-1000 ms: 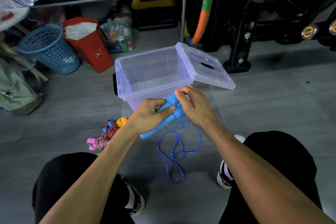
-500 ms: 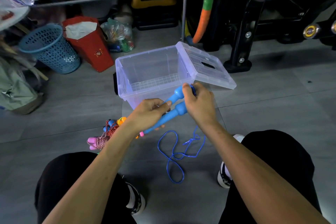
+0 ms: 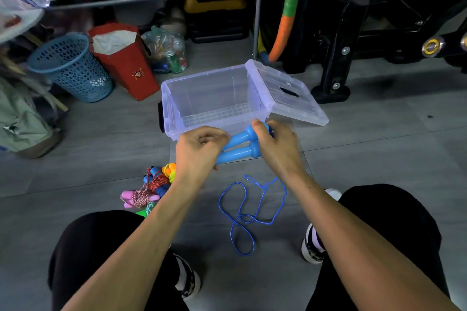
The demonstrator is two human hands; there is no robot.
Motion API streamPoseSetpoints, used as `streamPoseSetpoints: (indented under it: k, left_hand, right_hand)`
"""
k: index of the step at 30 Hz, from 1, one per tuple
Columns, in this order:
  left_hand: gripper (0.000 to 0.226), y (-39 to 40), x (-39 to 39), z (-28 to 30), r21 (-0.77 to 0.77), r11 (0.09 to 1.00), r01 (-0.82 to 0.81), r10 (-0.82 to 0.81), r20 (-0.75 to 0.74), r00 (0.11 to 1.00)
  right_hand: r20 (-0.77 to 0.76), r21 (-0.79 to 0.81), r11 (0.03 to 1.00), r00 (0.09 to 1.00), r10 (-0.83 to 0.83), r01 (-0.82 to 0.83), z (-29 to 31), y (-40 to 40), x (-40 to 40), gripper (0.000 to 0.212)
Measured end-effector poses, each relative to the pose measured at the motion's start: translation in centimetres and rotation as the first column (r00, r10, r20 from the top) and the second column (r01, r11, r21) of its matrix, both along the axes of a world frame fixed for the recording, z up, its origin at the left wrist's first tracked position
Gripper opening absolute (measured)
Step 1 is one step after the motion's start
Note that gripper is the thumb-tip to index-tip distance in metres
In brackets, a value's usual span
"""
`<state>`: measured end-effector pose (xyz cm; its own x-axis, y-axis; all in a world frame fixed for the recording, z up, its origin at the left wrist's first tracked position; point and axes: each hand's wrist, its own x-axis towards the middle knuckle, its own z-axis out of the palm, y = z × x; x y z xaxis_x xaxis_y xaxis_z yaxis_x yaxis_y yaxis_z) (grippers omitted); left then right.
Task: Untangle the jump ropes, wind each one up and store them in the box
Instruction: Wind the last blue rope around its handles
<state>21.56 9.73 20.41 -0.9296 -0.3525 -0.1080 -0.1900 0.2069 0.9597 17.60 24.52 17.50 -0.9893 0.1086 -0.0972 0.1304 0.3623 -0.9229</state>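
Just in front of the clear plastic box (image 3: 212,98), at its near wall, both hands work on one blue jump rope. Left hand (image 3: 199,149): fingers curled round the lower ends of the two blue handles (image 3: 240,145), which lie side by side, slanting up toward the box. Right hand (image 3: 276,145): fingers bent over the flared tops of the same handles, thumb at the upper one; a dark blue bit shows under the fingers, likely cord, cannot tell how much is wound. Blue cord (image 3: 249,212) hangs from under the right hand and lies in loose loops on the grey floor (image 3: 379,139) on the near side of the box, between the person's knees.

Box: open, nothing visible inside, ribbed bottom seen through the wall. Lid (image 3: 290,93) leans tilted on the box's right rim.

Near-left of the box, on the floor: a tangle of other jump ropes (image 3: 149,189), with pink and blue handles, red-white cord, an orange and yellow piece; partly hidden by the left forearm.

Left of the box and further back: red paper bag (image 3: 123,63), then blue mesh basket (image 3: 73,68). Behind the box, to its right: black exercise machine frame (image 3: 338,40).
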Motion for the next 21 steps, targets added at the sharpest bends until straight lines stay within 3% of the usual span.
streamPoseSetpoints:
  k: [3,6,10,13,15,17,21]
  left_hand:
    - [0.023,0.4,-0.3,-1.3,0.061,0.994,-0.088,0.088,0.008,0.996]
    - [0.053,0.8,-0.7,-2.5,-0.090,0.992,-0.086,0.099,0.149,0.984]
    - [0.060,0.6,-1.2,-2.4,-0.292,0.949,-0.119,0.127,0.006,0.992]
    - [0.051,0.4,-1.3,-2.9,-0.475,0.880,0.019,-0.081,-0.110,0.991]
    - [0.040,0.6,-1.1,-3.2,-0.551,0.811,0.196,-0.265,-0.048,0.963]
    - [0.050,0.9,-0.9,-3.5,-0.591,0.764,0.258,-0.334,-0.022,0.942]
    - [0.066,1.2,-1.2,-3.2,-0.503,0.863,0.052,-0.084,-0.042,0.996]
  right_hand:
    - [-0.019,-0.072,0.991,0.993,-0.112,0.111,0.5,-0.1,0.1,0.034]
    - [-0.076,-0.081,0.985,0.984,-0.161,0.155,0.8,-0.4,0.5,0.032]
    - [-0.045,-0.073,0.989,0.990,-0.133,0.130,0.6,-0.3,0.5,0.034]
    - [-0.019,-0.059,0.990,0.991,-0.131,0.130,0.7,0.3,0.2,0.030]
    - [-0.035,-0.071,0.984,0.986,-0.164,0.161,0.9,0.8,0.0,0.032]
    - [-0.033,-0.079,0.978,0.980,-0.197,0.194,1.1,1.0,-0.2,0.033]
    - [0.023,-0.018,0.997,0.997,-0.071,0.071,1.2,1.2,0.2,0.035]
